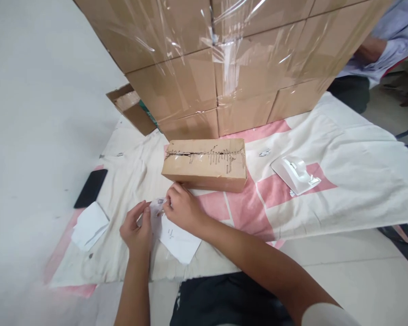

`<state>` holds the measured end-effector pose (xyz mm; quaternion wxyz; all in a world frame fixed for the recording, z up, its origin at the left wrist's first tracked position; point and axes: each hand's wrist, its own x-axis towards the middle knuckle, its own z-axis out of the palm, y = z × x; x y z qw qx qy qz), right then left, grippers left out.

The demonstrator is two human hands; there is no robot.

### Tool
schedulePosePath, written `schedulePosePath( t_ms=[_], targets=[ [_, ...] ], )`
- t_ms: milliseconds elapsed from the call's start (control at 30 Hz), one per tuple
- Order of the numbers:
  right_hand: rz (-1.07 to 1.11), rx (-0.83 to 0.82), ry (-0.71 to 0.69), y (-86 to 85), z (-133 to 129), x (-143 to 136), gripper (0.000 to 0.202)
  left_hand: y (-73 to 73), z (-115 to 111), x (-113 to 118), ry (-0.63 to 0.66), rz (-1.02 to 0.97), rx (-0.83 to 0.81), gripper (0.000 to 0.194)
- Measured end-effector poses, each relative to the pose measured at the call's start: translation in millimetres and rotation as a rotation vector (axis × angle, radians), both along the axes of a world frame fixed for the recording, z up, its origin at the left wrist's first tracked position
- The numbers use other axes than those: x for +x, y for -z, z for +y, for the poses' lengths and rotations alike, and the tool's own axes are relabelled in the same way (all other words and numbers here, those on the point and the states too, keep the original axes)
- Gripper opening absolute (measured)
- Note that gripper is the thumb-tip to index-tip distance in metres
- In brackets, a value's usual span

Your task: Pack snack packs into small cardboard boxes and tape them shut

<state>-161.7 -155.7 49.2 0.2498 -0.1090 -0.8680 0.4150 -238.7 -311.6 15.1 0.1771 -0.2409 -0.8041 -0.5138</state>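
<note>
Low at the table's near edge, my left hand (138, 226) pinches one side of a small whitish piece with dark marks (158, 204); whether it is paper or thin plastic I cannot tell. The other side is pinched by my right hand (182, 206). Beneath them lies a white sheet of paper (182, 246) with a few handwritten marks. Just beyond my right hand rests a long brown cardboard box (206, 165), its top seam torn and scribbled with dark lines.
Stacked cartons wrapped in clear film (190, 81) rise behind. At left are an open carton (136, 115), a black phone (91, 188) and white paper slips (90, 226). A white tape dispenser (297, 174) stands right. Another person's sleeve (399, 40) shows at upper right.
</note>
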Motion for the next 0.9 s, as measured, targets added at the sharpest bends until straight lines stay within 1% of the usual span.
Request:
schedulePosePath(
  t_ms=[133,200,300,433,500,567,667,733,833,900],
  targets=[
    [0.082,-0.099,-0.063,1.9,2,-2,0.012,-2.3,1,0,0.027,-0.017,-0.023,0.029],
    [0.107,-0.152,-0.103,2.6,3,-4,0.012,-3.6,1,0,0.046,-0.019,-0.008,0.029],
    [0.098,-0.2,-0.171,2.8,4,-5,0.01,-4.6,0,0,0.06,-0.01,0.007,0.029],
    [0.078,-0.228,-0.196,3.2,5,-6,0.008,-5.5,-1,0,0.082,0.025,-0.032,0.028],
    [0.063,-0.279,-0.223,4.1,5,-7,0.007,-7.7,-1,0,0.076,0.079,-0.082,0.027],
    [0.039,-0.354,-0.241,5.6,5,-8,0.007,-11.9,0,0,0.055,0.183,-0.143,0.023],
    [0.015,-0.467,-0.207,7.6,4,-10,0.006,-19.7,3,2,0.028,0.398,-0.198,0.015],
    [0.013,-0.513,-0.198,7.7,4,-10,0.005,-22.8,4,3,0.01,0.497,-0.243,0.015],
    [0.018,-0.516,-0.252,6.2,3,-8,0.005,-21.7,6,4,-0.015,0.526,-0.333,0.02],
    [0.024,-0.514,-0.279,5.0,2,-7,0.006,-18.8,6,4,-0.021,0.516,-0.362,0.018]
  ],
)
